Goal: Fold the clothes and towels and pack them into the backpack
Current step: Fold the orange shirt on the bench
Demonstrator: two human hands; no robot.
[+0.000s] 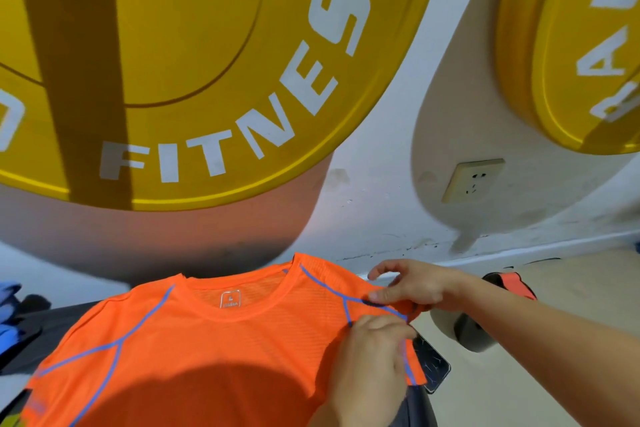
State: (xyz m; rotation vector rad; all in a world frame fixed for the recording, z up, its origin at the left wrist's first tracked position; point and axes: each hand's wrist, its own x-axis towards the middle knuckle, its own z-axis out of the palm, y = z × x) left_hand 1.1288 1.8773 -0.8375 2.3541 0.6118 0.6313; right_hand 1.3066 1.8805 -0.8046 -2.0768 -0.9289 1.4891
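One orange shirt (pixel 207 350) is lying flat on a dark surface (pixel 52 333); the left hand (pixel 370 357), fingers curled, is pinching its sleeve seam; the right hand (pixel 415 288) is pinching the sleeve's end; two yellow weight plates (pixel 207 62) are standing behind.

The large round yellow weight plate (pixel 194 45) carries bold white letters along its rim reading "FITNES", the word cut off at the top edge. A second yellow weight plate (pixel 588 55) at the right shows white letters too cropped to read whole. The printed neck label (pixel 230 299) inside the collar of the orange mesh T-shirt (pixel 207 357) shows the size "L", with a smaller illegible word beneath.
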